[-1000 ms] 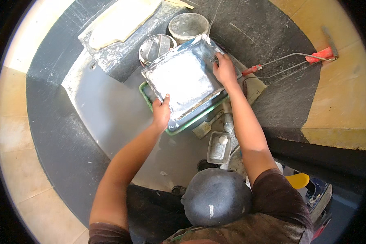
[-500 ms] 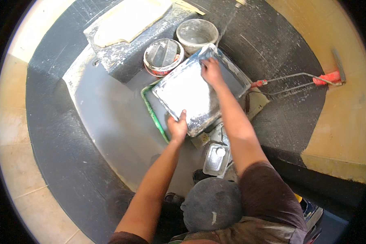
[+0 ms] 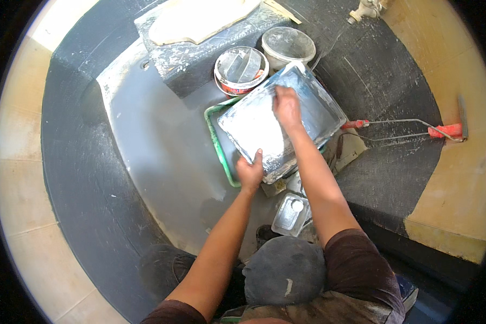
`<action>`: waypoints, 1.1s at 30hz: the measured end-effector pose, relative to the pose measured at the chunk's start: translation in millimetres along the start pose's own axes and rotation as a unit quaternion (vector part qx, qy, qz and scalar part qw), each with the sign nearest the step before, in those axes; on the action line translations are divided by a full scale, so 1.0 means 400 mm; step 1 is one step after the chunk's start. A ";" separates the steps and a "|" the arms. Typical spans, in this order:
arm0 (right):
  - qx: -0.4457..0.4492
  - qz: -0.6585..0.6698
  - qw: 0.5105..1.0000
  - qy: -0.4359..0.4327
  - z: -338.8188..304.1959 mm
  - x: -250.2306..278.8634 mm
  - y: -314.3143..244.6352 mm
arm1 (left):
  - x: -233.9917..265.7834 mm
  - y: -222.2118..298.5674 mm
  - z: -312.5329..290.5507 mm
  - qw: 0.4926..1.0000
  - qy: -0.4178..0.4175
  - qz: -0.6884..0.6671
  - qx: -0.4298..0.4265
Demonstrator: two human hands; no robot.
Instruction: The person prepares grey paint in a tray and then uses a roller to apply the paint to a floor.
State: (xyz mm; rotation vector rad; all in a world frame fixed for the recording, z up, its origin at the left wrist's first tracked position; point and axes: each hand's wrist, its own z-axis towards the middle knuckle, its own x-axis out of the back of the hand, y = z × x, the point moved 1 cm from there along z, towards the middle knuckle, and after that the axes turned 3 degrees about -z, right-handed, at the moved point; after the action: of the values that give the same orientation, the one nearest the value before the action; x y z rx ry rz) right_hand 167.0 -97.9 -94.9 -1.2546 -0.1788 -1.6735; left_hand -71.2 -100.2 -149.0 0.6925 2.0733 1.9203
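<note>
A wet, white-smeared rectangular tray (image 3: 308, 116) is held tilted over a green-rimmed tray (image 3: 220, 153). My left hand (image 3: 250, 171) grips its near left edge, thumb on top and fingers underneath. Over the inside of the tray is my right hand (image 3: 288, 109), its fingers curled down against the surface. Whatever those fingers may hold is hidden by the hand. Glare whitens the tray's left half.
Beyond the trays stand a bucket (image 3: 225, 87) with red markings and a grey round bucket (image 3: 288, 44). On the right a paint roller (image 3: 445, 131) leans on the wall. A clear plastic tub (image 3: 290, 214) sits close to me. A brass tap (image 3: 366, 9) is at the top.
My right hand has moved from the tray's far corner down toward its middle. My left hand keeps its grip. The whole view has shifted, bringing the tap into sight.
</note>
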 end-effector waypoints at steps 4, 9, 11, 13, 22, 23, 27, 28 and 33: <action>0.099 -0.024 0.994 0.024 -0.025 -0.038 -0.094 | -0.007 0.020 -0.012 1.000 -0.008 0.016 0.012; 0.110 -0.030 0.993 -0.014 0.028 0.016 -0.013 | -0.012 0.036 -0.004 1.000 -0.021 -0.013 0.004; 0.071 -0.044 0.996 0.038 0.006 -0.012 -0.064 | -0.014 0.033 -0.006 1.000 -0.005 -0.006 -0.002; 0.088 -0.014 0.996 -0.002 -0.035 -0.048 -0.120 | -0.010 0.018 -0.007 1.000 0.005 -0.002 -0.003; 0.034 -0.056 0.996 0.068 -0.002 -0.024 -0.036 | -0.024 0.040 -0.007 0.997 -0.009 0.073 0.027; 0.050 -0.018 0.998 0.033 -0.041 -0.046 -0.105 | -0.020 0.029 -0.007 0.998 0.002 0.055 0.014; 0.138 0.174 0.972 -0.076 -0.112 -0.015 -0.271 | 0.002 0.013 -0.001 0.999 -0.010 0.049 -0.005; 0.152 0.207 0.962 -0.096 -0.118 -0.001 -0.287 | 0.001 0.017 -0.003 0.999 -0.014 0.050 -0.004; 0.186 0.198 0.939 -0.210 -0.223 0.094 -0.171 | 0.006 0.034 -0.006 0.998 -0.021 0.054 0.007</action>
State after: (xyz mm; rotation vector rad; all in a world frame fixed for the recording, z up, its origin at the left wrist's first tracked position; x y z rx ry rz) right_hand 58.5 -142.3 -77.1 -1.2407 -0.4474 -0.9593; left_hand -71.9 -100.7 -135.0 0.8553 2.0649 1.9322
